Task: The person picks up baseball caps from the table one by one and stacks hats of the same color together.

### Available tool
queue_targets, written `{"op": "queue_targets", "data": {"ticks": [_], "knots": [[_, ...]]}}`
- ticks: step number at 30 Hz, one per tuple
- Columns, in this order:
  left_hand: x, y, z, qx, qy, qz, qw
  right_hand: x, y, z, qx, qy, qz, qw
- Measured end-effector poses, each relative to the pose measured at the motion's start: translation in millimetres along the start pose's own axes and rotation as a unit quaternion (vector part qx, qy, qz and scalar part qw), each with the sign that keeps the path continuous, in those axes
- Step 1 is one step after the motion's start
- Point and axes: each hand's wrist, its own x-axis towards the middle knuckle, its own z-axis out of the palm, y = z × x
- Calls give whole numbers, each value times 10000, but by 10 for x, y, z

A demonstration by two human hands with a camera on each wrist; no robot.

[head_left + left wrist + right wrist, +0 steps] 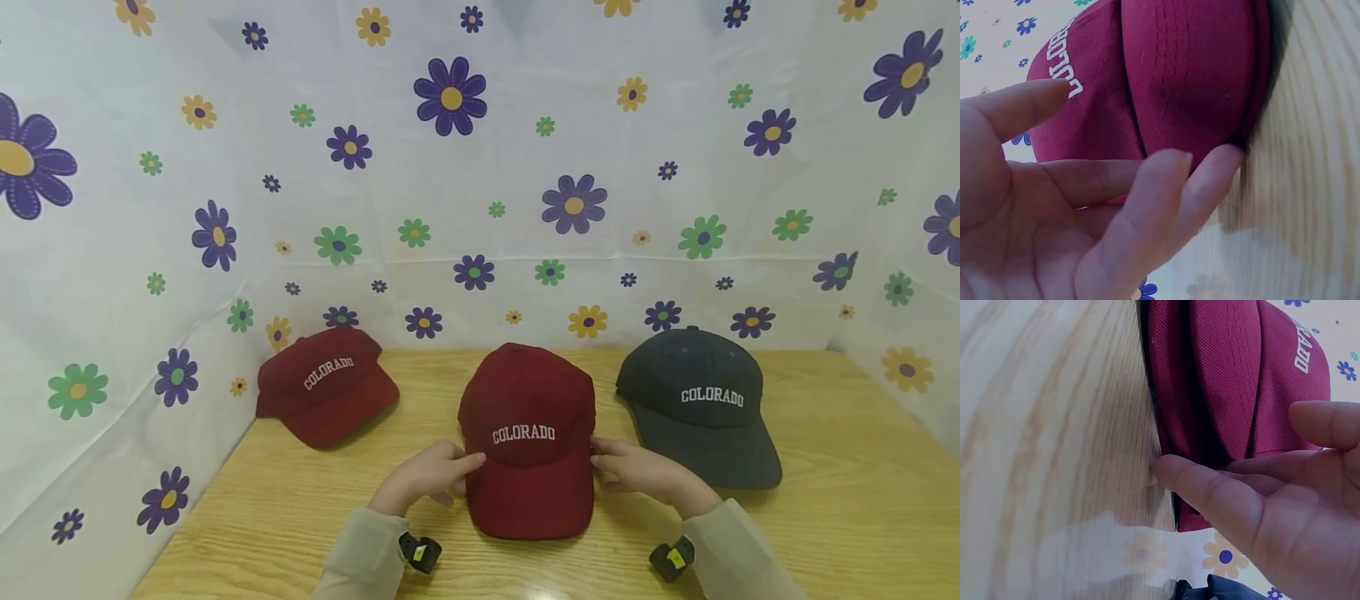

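A dark red baseball cap (528, 492) with white COLORADO lettering sits on the table between the two hands, brim toward me. In the right wrist view, a second red brim (1169, 381) shows beneath the upper brim (1225, 375). My left hand (426, 477) is at the cap's left side, its fingers loosely extended against the brim edge and the thumb apart from them. On the opposite side, my right hand (637, 471) touches the cap's edge with extended fingers, its thumb also spread away. Some fingertips are hidden behind the cap.
Another red COLORADO cap (330, 387) lies at the back left, turned slightly. A dark navy COLORADO cap (693, 404) stands to the right, close to the right forearm. White flowered cloth (510, 167) walls the wooden table (840, 500) at the back and sides.
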Motion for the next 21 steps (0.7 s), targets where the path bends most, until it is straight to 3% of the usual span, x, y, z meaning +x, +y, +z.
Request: {"op": "queue_targets", "data": {"ticks": [17,21], "knots": [[16,-33,-7,12,50,-78,10000,-1,7,-5,-130,-73,-24,9999],[22,-54,-34,73,35,26,10000,-1,8,-6,-152,-91,-67,9998]]}}
